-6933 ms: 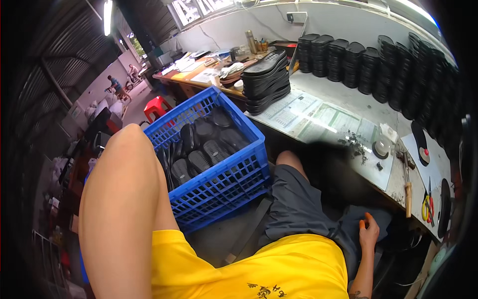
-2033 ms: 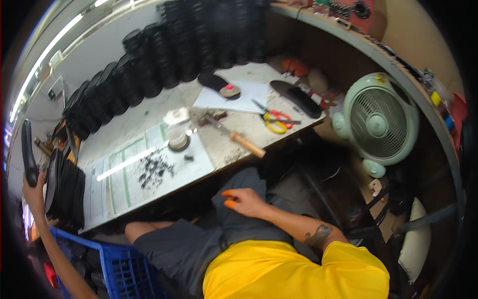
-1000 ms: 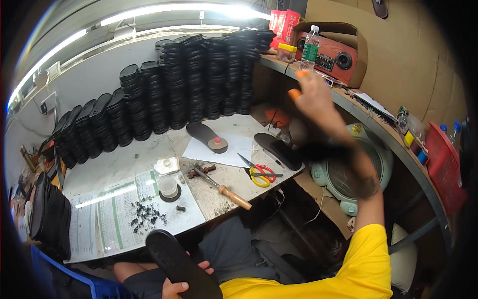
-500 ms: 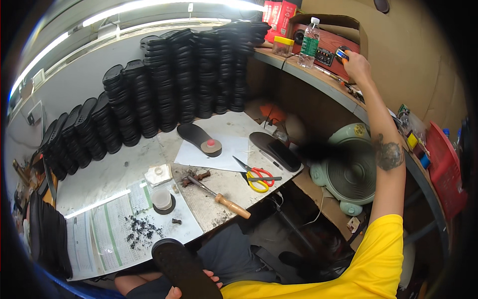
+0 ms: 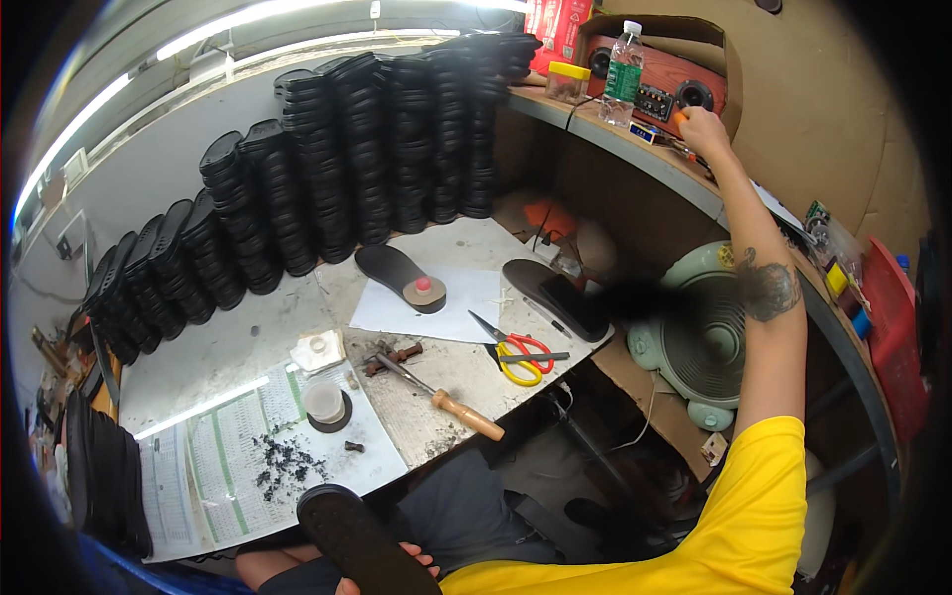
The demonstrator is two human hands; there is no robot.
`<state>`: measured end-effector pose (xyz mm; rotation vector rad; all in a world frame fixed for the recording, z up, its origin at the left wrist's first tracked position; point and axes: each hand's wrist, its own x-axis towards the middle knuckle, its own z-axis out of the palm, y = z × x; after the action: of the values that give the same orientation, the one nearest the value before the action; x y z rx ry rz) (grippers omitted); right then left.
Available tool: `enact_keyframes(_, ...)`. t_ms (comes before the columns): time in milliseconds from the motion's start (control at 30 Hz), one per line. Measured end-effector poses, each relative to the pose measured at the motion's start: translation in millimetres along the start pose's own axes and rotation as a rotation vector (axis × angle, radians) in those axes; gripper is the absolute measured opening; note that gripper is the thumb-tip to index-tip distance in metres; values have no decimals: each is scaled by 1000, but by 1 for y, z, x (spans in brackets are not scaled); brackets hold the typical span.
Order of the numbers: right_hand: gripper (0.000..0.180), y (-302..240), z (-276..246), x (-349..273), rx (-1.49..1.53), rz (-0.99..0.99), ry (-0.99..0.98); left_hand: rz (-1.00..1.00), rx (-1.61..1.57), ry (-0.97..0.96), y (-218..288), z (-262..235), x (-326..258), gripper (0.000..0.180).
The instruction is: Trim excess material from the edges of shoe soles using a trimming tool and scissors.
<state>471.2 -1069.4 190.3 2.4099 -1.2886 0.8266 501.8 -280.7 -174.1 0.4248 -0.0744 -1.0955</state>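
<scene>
Left hand (image 5: 392, 565) is gripping a black sole (image 5: 367, 540) at the bench's (image 5: 228, 347) near edge, long axis running diagonally away-left, fingers curled under it, while right hand (image 5: 704, 129) is reaching the shelf (image 5: 635, 149), fingers unclear.

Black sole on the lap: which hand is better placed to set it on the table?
Left, probably. The left hand already grips the black sole right below the table edge, while the right hand is stretched up at the shelf.
</scene>
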Motion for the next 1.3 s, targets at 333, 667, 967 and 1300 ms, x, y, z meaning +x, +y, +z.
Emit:
enact_keyframes(333,37,10,9,-18,-192,9,-214,-18,44,76,0,19,7,98)
enact_keyframes(667,33,-25,-23,-41,-270,-48,-146,-29,49,43,2,13,5,97)
enact_keyframes(967,44,-25,-17,-91,-474,-216,-139,-13,36,14,-1,1,-6,100)
enact_keyframes(1300,32,-28,-15,-98,-446,-231,37,35,50,9,-5,-9,-13,102)
